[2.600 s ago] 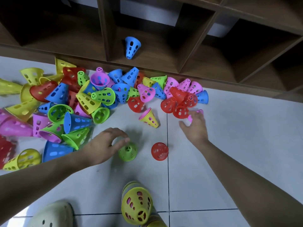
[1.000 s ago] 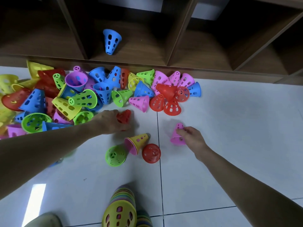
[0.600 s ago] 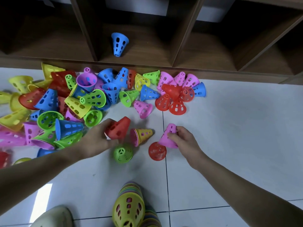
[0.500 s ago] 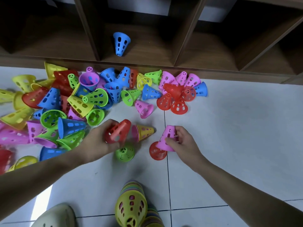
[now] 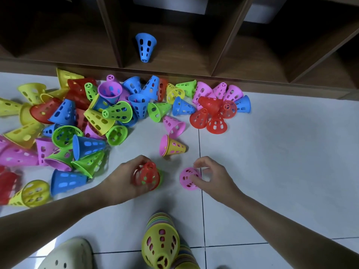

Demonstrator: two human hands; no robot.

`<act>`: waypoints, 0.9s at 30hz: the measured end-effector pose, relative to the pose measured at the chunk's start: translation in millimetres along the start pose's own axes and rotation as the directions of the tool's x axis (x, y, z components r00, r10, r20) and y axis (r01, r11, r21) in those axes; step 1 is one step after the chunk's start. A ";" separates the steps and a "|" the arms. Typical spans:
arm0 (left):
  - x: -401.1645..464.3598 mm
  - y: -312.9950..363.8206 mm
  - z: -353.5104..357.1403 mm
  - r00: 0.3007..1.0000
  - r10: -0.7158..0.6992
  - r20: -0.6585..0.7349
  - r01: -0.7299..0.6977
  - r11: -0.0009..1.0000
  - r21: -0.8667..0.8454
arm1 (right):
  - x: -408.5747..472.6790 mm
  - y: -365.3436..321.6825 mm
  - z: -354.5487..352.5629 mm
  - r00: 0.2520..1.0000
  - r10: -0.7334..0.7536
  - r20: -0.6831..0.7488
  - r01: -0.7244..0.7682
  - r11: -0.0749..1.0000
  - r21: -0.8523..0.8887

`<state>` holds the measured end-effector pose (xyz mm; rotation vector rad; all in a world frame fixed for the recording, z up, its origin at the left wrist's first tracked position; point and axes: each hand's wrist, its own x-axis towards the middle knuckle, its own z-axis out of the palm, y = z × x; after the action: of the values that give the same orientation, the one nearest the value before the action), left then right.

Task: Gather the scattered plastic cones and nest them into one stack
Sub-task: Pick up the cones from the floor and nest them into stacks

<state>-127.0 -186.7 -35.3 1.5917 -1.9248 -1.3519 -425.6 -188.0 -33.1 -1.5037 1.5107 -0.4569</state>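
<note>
My left hand (image 5: 124, 183) grips a red cone (image 5: 147, 176) set down over a green cone whose edge shows at its right side (image 5: 160, 176). My right hand (image 5: 213, 177) pinches a pink cone (image 5: 187, 178) that now covers the red cone that stood there. A yellow cone nested on a pink one (image 5: 172, 146) lies on its side just beyond my hands. A big pile of coloured cones (image 5: 87, 121) spreads across the floor at left and along the shelf base. A tall nested stack topped by a yellow cone (image 5: 161, 243) lies near the bottom edge.
A wooden shelf unit (image 5: 223, 51) runs along the far side; one blue cone (image 5: 145, 46) stands in a compartment. A pale clog (image 5: 66, 255) sits at the bottom left. White floor tiles (image 5: 281, 152) stretch to the right.
My left hand carried the red cone down over the green cone. My right hand brought the pink cone down over the standing red one.
</note>
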 end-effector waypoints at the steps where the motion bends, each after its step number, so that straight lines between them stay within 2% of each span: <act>1: -0.2 -2.2 -0.4 1.000 -0.004 0.005 0.004 1.000 0.014 | 3.0 0.7 0.1 1.000 0.002 -0.010 -0.002 1.000 0.014; 7: -4.5 -11.8 -7.4 0.999 0.033 -0.001 -0.033 0.996 0.077 | 38.0 -1.9 8.1 0.997 -0.057 -0.056 0.056 0.998 -0.023; 13: -6.4 -24.2 -19.1 0.996 0.087 0.001 -0.086 0.990 0.114 | 79.5 -14.2 23.6 0.984 -0.151 0.096 0.167 0.969 -0.184; 15: -1.7 -30.4 -26.5 0.985 0.117 -0.124 -0.091 0.976 0.199 | 89.1 -16.1 31.6 0.980 -0.137 0.145 0.171 0.953 -0.249; 17: 6.9 -37.3 -38.3 0.951 0.146 -0.273 -0.041 0.934 0.355 | 96.5 -15.7 39.2 0.980 -0.112 0.166 0.165 0.922 -0.351; 20: 22.4 -47.2 -55.3 0.928 0.120 -0.352 0.085 0.854 0.513 | 101.9 -16.1 42.8 0.982 -0.083 0.172 0.152 0.886 -0.437; 23: 35.2 -49.3 -67.2 0.910 0.112 -0.399 0.133 0.833 0.536 | 100.0 -18.0 37.1 0.984 -0.045 0.172 0.115 0.897 -0.428; 27: 48.0 -47.2 -84.6 0.820 0.108 -0.562 0.236 0.831 0.504 | 89.3 -13.7 17.1 0.993 -0.006 0.115 0.052 0.914 -0.402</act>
<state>-53.8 -265.8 -45.0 2.0318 -1.9450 -0.2132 -388.3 -267.2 -61.3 -1.8389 1.5580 -0.0706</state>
